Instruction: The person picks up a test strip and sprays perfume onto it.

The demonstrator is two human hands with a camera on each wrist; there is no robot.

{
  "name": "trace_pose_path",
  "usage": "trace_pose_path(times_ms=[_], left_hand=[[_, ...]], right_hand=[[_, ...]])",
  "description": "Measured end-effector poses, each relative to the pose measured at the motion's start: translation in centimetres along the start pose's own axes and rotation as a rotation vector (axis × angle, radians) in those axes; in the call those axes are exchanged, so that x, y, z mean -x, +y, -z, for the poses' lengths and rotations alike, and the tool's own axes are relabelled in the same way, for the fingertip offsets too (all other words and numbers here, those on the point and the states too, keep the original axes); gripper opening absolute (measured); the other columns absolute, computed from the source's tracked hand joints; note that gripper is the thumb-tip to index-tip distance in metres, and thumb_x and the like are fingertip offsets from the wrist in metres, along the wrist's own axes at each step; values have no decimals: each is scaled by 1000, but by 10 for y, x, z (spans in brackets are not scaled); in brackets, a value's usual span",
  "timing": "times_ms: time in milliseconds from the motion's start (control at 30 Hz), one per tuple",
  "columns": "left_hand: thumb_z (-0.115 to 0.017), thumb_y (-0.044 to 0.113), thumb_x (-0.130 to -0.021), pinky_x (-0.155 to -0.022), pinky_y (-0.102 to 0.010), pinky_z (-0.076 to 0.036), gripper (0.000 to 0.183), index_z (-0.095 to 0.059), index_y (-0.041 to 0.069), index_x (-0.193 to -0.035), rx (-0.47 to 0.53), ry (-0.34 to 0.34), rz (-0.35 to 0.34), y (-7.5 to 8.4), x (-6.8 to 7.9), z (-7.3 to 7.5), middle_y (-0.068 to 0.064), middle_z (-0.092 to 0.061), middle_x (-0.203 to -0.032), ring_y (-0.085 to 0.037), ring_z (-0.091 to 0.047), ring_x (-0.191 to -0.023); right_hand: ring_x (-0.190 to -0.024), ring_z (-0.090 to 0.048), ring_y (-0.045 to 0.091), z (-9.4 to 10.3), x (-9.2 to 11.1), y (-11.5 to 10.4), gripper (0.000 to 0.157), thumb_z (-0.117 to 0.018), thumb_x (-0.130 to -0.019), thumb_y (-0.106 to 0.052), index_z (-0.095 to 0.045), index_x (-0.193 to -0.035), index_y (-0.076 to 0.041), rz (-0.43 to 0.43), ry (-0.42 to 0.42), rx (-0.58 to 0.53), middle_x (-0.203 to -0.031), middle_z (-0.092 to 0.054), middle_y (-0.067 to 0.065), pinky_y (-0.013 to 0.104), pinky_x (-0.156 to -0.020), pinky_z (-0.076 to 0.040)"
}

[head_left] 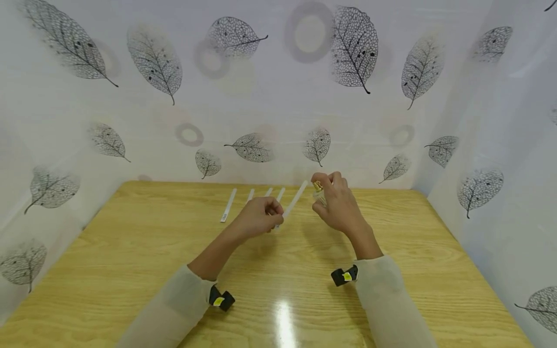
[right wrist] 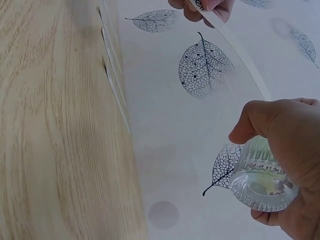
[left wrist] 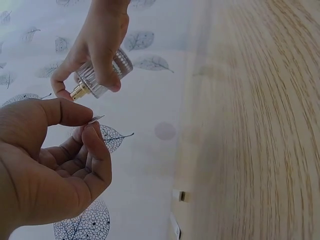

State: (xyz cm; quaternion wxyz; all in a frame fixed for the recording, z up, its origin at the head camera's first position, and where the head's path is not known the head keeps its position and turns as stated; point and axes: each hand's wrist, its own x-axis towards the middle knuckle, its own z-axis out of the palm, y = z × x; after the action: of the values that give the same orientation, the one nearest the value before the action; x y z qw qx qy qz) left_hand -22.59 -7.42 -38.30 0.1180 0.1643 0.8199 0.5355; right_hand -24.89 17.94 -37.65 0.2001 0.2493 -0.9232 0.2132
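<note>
Between thumb and forefinger, my left hand (head_left: 259,216) pinches one end of a white paper test strip (head_left: 296,199), which slants up toward the right. My right hand (head_left: 341,205) grips a ribbed clear glass perfume bottle (left wrist: 107,72) with a gold spray nozzle (left wrist: 80,91). A forefinger rests on top of the nozzle, close to the strip's free end. In the right wrist view the bottle's thick glass base (right wrist: 262,187) faces the camera, and the strip (right wrist: 240,50) arches from the left fingers toward the bottle. Both hands are raised above the table.
Several more white strips lie in a row at the back of the wooden table (head_left: 130,251), the leftmost strip (head_left: 228,205) in full sight and others partly behind the left hand. A leaf-printed curtain (head_left: 270,96) stands behind the table and along its sides.
</note>
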Motion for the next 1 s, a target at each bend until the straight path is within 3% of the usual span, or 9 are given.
trace_pose_path(times_ms=[367, 1000], left_hand=[[-65, 12, -95, -68, -52, -54, 7, -66, 8, -101, -3, -11, -4, 2, 0, -1, -9, -65, -87, -20, -58, -66], [-66, 12, -96, -70, -52, -55, 8, -65, 6, -101, 40, -42, -2, 4, 2, -1, -10, -64, -87, -20, -58, -67]], right_hand=[[-93, -40, 34, -2, 1, 1, 54, -64, -90, -7, -38, -135, -21, 46, 12, -84, -110, -41, 16, 47, -72, -39], [-91, -44, 35, -2, 1, -2, 54, -68, -89, -7, -40, -133, -19, 75, 77, -33, -109, -44, 19, 42, -61, -38]])
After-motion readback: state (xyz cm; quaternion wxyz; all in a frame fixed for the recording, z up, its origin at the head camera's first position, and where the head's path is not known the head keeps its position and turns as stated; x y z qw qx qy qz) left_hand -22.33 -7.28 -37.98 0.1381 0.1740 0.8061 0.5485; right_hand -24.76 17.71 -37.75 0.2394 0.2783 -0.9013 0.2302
